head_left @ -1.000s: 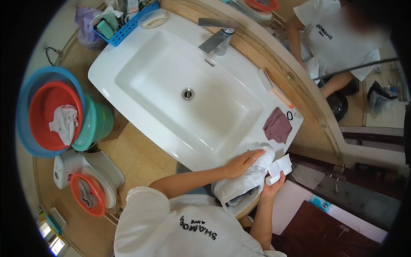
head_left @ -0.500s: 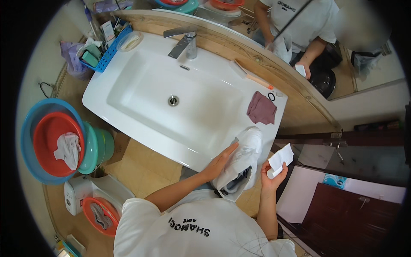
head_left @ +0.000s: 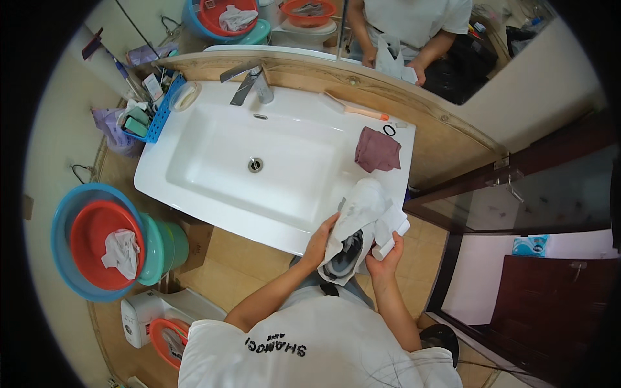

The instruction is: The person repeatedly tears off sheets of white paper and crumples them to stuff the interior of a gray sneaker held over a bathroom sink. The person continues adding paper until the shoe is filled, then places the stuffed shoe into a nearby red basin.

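A white shoe (head_left: 352, 216) with a dark grey inside lies with its toe over the sink's front right edge, its opening toward me. White paper seems to cover its upper; how much is hard to tell. My left hand (head_left: 320, 243) grips the shoe's left side near the opening. On the other side, my right hand (head_left: 386, 257) holds a strip of white tissue paper (head_left: 392, 226), partly rolled, against the shoe's right side. Some of my right fingers are hidden beneath the paper.
The white sink (head_left: 213, 205) has a faucet (head_left: 262, 87) at its back. A folded mauve cloth (head_left: 378, 149), a black ring (head_left: 389, 130) and an orange-handled brush (head_left: 365, 112) lie on its right side. Red and blue basins (head_left: 87, 242) stand left on a green bucket (head_left: 173, 249).
My right hand has brought the tissue paper left, from apart to against the shoe. My left hand has gone from flat on the shoe's side to gripping it. The view has turned.
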A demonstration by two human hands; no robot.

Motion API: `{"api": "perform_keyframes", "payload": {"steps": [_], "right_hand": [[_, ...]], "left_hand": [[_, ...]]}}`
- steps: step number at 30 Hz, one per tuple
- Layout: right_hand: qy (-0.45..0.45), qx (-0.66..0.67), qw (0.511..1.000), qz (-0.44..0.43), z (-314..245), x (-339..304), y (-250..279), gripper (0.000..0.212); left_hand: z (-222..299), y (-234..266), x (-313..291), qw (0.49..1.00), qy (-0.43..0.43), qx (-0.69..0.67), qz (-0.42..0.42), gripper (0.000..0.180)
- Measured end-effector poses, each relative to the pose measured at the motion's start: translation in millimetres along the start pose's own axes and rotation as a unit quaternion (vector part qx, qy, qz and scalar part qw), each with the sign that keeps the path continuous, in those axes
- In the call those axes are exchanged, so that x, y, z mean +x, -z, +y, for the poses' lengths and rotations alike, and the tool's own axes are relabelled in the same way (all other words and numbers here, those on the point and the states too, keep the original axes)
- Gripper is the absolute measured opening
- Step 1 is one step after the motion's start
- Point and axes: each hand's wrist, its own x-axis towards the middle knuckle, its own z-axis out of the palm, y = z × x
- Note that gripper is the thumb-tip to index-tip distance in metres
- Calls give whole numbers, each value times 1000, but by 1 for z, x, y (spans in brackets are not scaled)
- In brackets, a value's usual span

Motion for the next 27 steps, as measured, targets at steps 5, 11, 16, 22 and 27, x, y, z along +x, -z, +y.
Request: {"api": "perform_keyframes", "payload": {"steps": [5,11,16,22,27], "right_hand": [[6,8,1000,12,-7,-14,-3,41],[69,27,997,28,-8,-51,17,44],[156,72,985,-5,6,-80,33,42],[203,113,972,30,33,-109,40,40],[197,79,977,16,35,-116,46,41]], "left_hand": [[39,4,-52,942,-127,250,185,21],[69,32,-83,751,-459,446,-163,23],[89,23,-57,693,-465,492,-248,39],[98,10,-55,688,-437,515,-264,48],[102,-2,-55,692,-396,557,-234,43]]}}
